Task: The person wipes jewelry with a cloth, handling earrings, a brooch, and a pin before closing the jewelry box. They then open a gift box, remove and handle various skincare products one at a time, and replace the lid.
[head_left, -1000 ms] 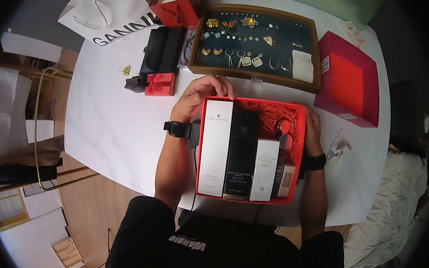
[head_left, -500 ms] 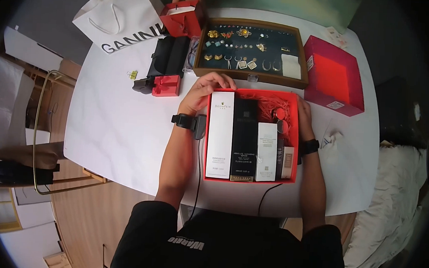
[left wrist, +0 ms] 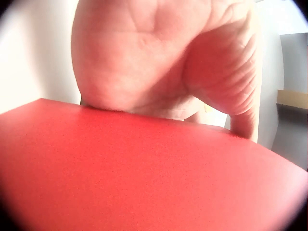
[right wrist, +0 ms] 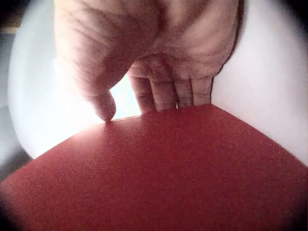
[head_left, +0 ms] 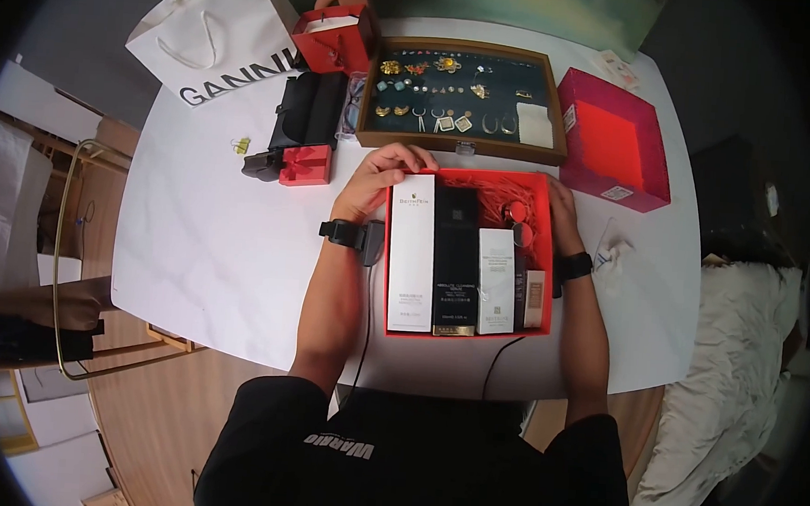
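An open red gift box (head_left: pixel 542 206) faces me near the table's front, its outer walls filling the left wrist view (left wrist: pixel 144 173) and the right wrist view (right wrist: pixel 154 183). My left hand (head_left: pixel 379 179) grips its far left corner, fingers bent over the rim. On the opposite side my right hand (head_left: pixel 566 216) holds the right wall, thumb and fingers at the edge. Inside stand a tall white carton (head_left: pixel 412 253), a black carton (head_left: pixel 457 256), a shorter white carton (head_left: pixel 497 282) and a small beige carton (head_left: pixel 534 298). Red shredded paper (head_left: pixel 494 198) lies behind them beside small round shiny pieces (head_left: pixel 522 234).
Beyond the box lies a wooden jewelry case (head_left: pixel 366 137) with earrings and brooches. An empty magenta box (head_left: pixel 639 188) stands to its right. Leftward are a red ribboned gift box (head_left: pixel 305 166), black cases (head_left: pixel 316 108), a red bag (head_left: pixel 334 49) and a white paper bag (head_left: pixel 191 31).
The red box, held in both hands, has moved away from my body toward the jewelry case and looks smaller. The head view has shifted slightly. Both hands keep their hold.
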Demonstrator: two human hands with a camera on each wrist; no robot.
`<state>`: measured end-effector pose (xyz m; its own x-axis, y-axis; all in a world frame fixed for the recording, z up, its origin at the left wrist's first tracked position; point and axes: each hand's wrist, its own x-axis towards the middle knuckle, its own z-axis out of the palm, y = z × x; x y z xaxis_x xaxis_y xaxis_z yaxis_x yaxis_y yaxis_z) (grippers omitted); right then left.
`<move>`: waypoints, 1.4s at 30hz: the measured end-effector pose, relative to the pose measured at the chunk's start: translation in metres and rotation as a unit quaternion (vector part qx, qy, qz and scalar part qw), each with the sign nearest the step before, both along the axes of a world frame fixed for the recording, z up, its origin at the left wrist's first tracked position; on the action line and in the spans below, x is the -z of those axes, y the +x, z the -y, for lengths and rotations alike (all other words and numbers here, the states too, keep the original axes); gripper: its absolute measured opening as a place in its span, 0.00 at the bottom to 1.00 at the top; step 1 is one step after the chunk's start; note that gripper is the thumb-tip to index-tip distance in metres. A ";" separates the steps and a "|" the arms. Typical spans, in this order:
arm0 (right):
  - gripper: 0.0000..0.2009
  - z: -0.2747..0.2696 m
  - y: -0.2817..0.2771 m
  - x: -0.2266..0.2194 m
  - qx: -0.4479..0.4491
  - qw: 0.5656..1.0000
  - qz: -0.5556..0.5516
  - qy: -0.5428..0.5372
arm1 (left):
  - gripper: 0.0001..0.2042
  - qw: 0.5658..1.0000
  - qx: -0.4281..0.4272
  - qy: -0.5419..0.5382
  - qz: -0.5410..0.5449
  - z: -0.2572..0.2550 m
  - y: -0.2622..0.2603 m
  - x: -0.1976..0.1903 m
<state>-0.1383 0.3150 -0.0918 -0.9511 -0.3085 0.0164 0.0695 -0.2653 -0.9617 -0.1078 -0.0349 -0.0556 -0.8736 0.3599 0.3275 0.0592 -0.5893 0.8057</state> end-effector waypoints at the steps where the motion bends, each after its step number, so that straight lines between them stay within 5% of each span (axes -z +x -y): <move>1: 0.16 0.000 -0.004 0.000 -0.015 1.000 0.002 -0.015 | 0.15 1.000 0.000 -0.005 0.000 0.001 -0.001 0.000; 11: 0.16 0.001 -0.010 0.008 -0.027 0.999 0.000 -0.021 | 0.12 0.996 -0.071 -0.040 0.037 0.002 0.015 -0.010; 16: 0.17 0.005 -0.008 0.009 -0.019 0.999 -0.015 -0.028 | 0.08 0.951 -0.147 -0.270 0.015 0.015 0.030 -0.025; 20: 0.17 0.006 -0.010 0.011 -0.005 1.000 -0.028 -0.005 | 0.12 0.955 -0.148 -0.258 0.007 0.017 0.032 -0.008; 23: 0.17 0.007 -0.007 0.010 0.007 1.000 -0.018 -0.003 | 0.21 0.985 -0.114 -0.093 0.084 0.001 0.040 -0.002; 29: 0.16 0.011 0.008 0.009 0.066 0.995 -0.054 0.050 | 0.29 0.981 -0.124 -0.099 0.111 -0.011 0.045 -0.007; 42: 0.16 0.014 0.023 0.000 0.059 0.995 -0.061 0.053 | 0.26 0.966 -0.169 -0.124 0.150 -0.011 0.050 0.005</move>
